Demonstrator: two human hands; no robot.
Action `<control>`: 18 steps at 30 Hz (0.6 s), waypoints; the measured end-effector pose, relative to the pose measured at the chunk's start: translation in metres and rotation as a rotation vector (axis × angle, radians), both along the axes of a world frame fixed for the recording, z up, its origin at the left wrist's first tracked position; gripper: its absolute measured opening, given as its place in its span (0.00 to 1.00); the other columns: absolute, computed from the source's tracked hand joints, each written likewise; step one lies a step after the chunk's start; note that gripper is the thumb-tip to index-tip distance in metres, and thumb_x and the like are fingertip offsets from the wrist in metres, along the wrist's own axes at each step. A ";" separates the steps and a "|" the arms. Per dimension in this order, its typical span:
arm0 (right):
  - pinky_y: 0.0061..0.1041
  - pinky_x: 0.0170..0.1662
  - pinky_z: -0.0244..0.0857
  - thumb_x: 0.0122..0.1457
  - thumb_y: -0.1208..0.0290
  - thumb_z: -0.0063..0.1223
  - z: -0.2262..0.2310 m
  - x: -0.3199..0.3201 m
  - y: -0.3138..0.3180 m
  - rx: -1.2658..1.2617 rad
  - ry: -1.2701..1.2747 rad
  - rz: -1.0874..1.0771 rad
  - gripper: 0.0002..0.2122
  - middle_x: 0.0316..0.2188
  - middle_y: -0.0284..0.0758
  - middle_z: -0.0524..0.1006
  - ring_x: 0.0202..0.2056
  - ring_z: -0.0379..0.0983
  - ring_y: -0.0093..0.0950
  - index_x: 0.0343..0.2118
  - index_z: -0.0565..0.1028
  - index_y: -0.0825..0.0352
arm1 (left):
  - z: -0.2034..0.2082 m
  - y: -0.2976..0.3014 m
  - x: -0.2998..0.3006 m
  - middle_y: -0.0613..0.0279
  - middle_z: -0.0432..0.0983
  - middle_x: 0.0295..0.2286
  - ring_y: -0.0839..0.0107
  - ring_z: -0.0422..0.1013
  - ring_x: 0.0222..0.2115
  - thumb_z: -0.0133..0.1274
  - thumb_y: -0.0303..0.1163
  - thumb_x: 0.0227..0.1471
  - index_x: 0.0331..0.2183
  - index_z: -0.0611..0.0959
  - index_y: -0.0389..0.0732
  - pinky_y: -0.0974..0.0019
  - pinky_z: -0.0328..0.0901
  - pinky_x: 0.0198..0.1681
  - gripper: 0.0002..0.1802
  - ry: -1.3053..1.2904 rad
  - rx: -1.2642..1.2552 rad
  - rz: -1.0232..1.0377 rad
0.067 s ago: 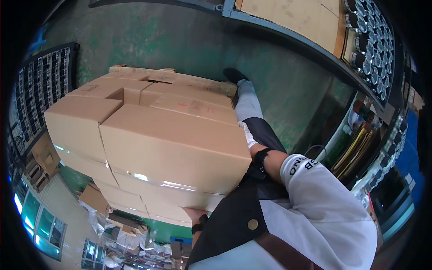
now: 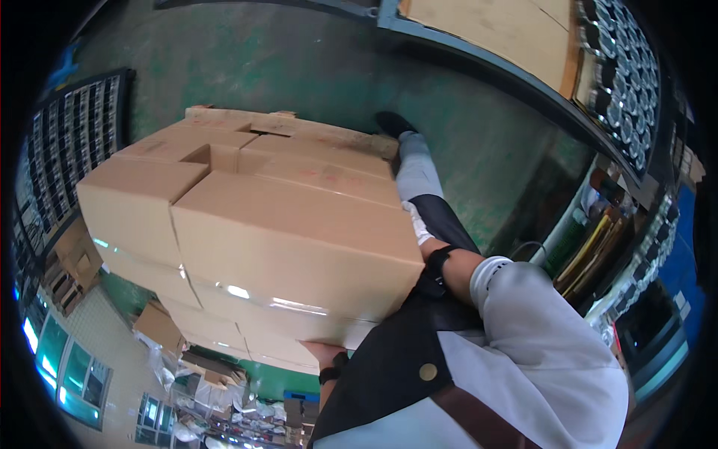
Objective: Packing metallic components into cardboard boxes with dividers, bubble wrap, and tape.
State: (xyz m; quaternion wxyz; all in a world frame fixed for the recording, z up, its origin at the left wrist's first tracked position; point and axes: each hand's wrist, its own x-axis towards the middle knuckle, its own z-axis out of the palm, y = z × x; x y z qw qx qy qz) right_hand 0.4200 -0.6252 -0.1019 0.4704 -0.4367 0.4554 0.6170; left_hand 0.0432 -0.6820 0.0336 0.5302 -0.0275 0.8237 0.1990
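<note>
From the head camera, a stack of brown cardboard boxes (image 2: 299,232) fills the centre-left of the frame, with a wooden pallet (image 2: 250,118) showing along its far edge. The left hand (image 2: 323,352), at lower centre, touches the side of a lower box; its fingers are partly hidden, so I cannot tell whether they grip. The right hand (image 2: 417,223), just right of centre, shows something white over it and is beside the stack's right end; its fingers are hidden and their state cannot be told. A leg (image 2: 419,170) in grey and black stands right of the stack on a worn green floor (image 2: 299,67). At upper right, a worktop (image 2: 486,34) carries rows of round, shiny containers (image 2: 624,97). A dark-framed rack (image 2: 75,142) stands at far left.
</note>
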 end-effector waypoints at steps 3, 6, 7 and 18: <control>0.39 0.44 0.66 0.57 0.46 0.39 -0.027 -0.002 -0.020 0.108 -0.141 0.147 0.23 0.39 0.36 0.76 0.41 0.71 0.38 0.44 0.72 0.59 | -0.008 0.056 0.018 0.52 0.59 0.55 0.53 0.57 0.55 0.26 0.63 0.57 0.58 0.60 0.39 0.53 0.57 0.55 0.42 0.220 0.082 0.013; 0.38 0.45 0.66 0.58 0.47 0.37 -0.094 0.002 -0.067 0.605 0.317 -0.257 0.23 0.40 0.37 0.76 0.41 0.71 0.37 0.45 0.72 0.60 | 0.008 0.170 0.087 0.42 0.45 0.59 0.47 0.52 0.56 0.38 0.52 0.59 0.58 0.54 0.30 0.52 0.48 0.60 0.39 1.042 0.297 -0.875; 0.38 0.46 0.66 0.59 0.49 0.37 -0.059 -0.011 -0.035 0.279 0.104 -0.116 0.22 0.40 0.37 0.76 0.42 0.71 0.37 0.45 0.72 0.60 | 0.019 0.199 0.074 0.38 0.41 0.58 0.44 0.52 0.56 0.44 0.43 0.59 0.58 0.52 0.28 0.50 0.45 0.60 0.37 1.200 0.501 -1.040; 0.36 0.46 0.65 0.58 0.51 0.38 -0.012 0.010 -0.001 0.050 0.265 -0.279 0.20 0.40 0.38 0.76 0.40 0.71 0.37 0.43 0.73 0.61 | -0.010 0.417 0.199 0.49 0.62 0.54 0.44 0.51 0.57 0.44 0.44 0.57 0.46 0.78 0.41 0.51 0.43 0.62 0.22 1.174 0.610 -1.972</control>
